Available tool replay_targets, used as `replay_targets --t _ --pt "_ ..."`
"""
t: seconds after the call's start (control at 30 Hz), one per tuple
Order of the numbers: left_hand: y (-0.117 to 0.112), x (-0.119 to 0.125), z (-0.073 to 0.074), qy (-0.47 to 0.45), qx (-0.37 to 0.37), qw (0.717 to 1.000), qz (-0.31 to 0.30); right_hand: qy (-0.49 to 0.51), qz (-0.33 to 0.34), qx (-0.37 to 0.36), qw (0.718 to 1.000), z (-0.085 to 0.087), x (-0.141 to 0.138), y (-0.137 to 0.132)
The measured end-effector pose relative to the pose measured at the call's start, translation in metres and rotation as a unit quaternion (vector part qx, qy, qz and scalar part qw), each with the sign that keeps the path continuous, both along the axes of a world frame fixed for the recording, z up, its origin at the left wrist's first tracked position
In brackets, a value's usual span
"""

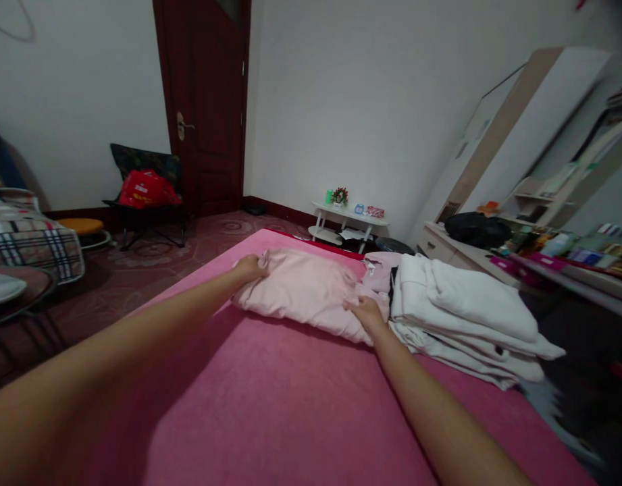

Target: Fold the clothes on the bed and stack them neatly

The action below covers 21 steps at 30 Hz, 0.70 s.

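Note:
A pale pink folded cloth (305, 287), puffy and wrinkled, lies on the pink bed cover (270, 398); whether it is a garment or a pillow I cannot tell. My left hand (252, 268) is closed on its far left corner. At the right side, my right hand (366, 312) grips a bit of the same cloth, the thumb on top. Just beyond that hand rests a pale lilac garment (384, 264), partly covered. A stack of folded white clothes (462, 304) stands close by on the right, near my right forearm.
Behind the bed is a small white table (351, 214) with a flower pot. A dresser (435, 244) bearing a black bag (477, 229) and several bottles stands at right. On the left are a folding chair with a red bag (148, 189) and a brown door (209, 101).

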<state>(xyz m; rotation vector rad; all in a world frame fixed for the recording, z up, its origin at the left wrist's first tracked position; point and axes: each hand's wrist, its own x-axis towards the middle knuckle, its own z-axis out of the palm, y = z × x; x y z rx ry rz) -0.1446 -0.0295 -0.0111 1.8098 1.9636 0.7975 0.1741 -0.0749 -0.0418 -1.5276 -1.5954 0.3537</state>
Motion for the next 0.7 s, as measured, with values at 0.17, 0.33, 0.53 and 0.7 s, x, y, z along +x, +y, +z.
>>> replay_targets --t 0.17,0.33,0.53,0.7 --pt "0.010 -0.004 -0.041 0.088 0.025 0.996 0.011 -0.046 -0.068 -0.055 0.995 -0.030 0.005 0.008" --pt "0.012 -0.016 -0.034 0.122 0.026 0.992 0.000 -0.085 -0.044 -0.106 0.990 -0.019 0.014 0.013" --pt "0.012 -0.038 -0.034 0.093 0.029 0.995 0.035 -0.117 -0.048 -0.090 0.988 -0.013 0.021 0.013" --pt "-0.011 -0.058 -0.037 0.052 0.030 0.998 0.017 -0.059 -0.043 -0.095 0.993 -0.019 0.032 -0.020"
